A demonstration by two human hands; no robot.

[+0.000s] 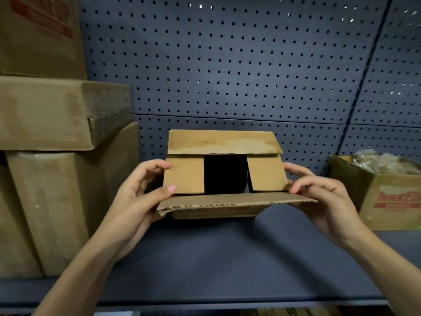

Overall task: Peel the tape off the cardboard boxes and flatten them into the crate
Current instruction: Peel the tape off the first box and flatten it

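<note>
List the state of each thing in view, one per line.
Small cardboard box: on its side, flaps open, opening facing the camera.
Left hand: grips the box's left flap.
Right hand: grips its right side.
Stacked boxes, left: closed.
Box at right: open, filled with bagged goods.

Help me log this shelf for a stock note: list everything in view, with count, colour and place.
small box: one, brown cardboard, centre, flaps open, dark inside
stacked boxes: at least three, brown cardboard, far left, the top one with red print
open box: one, brown with red print, right edge, on the shelf
wrapped contents: count unclear, pale and crinkled, inside the open box
shelf: one, dark blue-grey, across the lower half
pegboard panels: blue-grey, perforated, behind the shelf
tape, crate: none visible
left hand: one, grips the small box's left side, thumb on a flap
right hand: one, holds the small box's right side
</note>
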